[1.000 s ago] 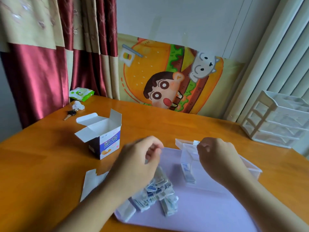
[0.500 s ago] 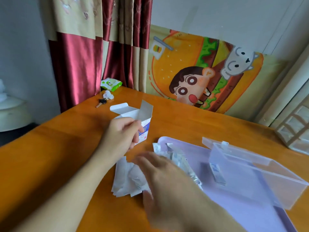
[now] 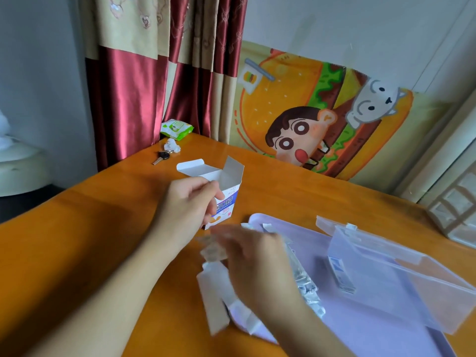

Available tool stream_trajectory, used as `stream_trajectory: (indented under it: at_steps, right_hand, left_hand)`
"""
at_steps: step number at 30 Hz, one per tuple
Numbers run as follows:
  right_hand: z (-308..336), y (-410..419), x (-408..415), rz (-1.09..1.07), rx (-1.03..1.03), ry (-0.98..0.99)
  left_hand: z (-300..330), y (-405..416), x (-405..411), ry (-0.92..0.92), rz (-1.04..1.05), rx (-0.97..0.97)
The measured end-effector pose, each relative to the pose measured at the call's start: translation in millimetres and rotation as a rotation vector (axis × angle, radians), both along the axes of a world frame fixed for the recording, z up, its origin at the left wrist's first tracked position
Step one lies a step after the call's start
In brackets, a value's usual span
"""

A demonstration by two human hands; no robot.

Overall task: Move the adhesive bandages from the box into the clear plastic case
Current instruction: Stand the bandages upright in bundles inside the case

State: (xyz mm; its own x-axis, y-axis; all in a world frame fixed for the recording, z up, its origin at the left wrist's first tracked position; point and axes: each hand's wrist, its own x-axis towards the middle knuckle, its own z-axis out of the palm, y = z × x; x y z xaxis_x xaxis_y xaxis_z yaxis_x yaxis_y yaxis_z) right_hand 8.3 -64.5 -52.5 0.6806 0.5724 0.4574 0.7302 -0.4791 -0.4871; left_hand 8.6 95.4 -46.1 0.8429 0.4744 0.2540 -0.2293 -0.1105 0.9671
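The white and blue bandage box (image 3: 230, 195) stands open on the wooden table, flaps up. My left hand (image 3: 189, 204) grips its near side with curled fingers. My right hand (image 3: 253, 258), blurred by motion, is just in front of the box and pinches a crumpled clear wrapper (image 3: 212, 249) at its fingertips. Behind that hand, a pile of wrapped bandages (image 3: 302, 278) lies on the lilac tray (image 3: 360, 331). The clear plastic case (image 3: 401, 287) sits open on the tray at the right, with a few bandages (image 3: 340, 275) standing at its left end.
White paper sheets (image 3: 215, 297) lie at the tray's left edge under my right wrist. A key (image 3: 161, 157), a white scrap and a green packet (image 3: 176, 128) sit at the table's far left corner. A white drawer unit (image 3: 456, 210) stands at the right edge.
My left hand went from the bandage pile to the box and took hold of it. My right hand left the case, crossed left over the pile and picked up the crumpled wrapper.
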Motion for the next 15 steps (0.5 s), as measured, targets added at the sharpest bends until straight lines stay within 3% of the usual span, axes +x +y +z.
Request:
stream_trajectory:
  at_steps: [2,4,10,15]
  right_hand:
    - [19,-12,7,-0.081,0.258,0.238]
    - [28,-25,15,-0.117,0.35,0.355]
    - [12,-33,24,-0.166,0.396,0.407]
    - [9,-33,32,-0.199,0.488,0.493]
  left_hand:
    - [-1,-1,0,-0.026,-0.039,0.022]
    - [-3,-2,-1,-0.051,-0.1,0.112]
    - [-13,-16,-1,-0.04,-0.134,0.47]
    - [-22,-21,1,0.088,-0.274,0.536]
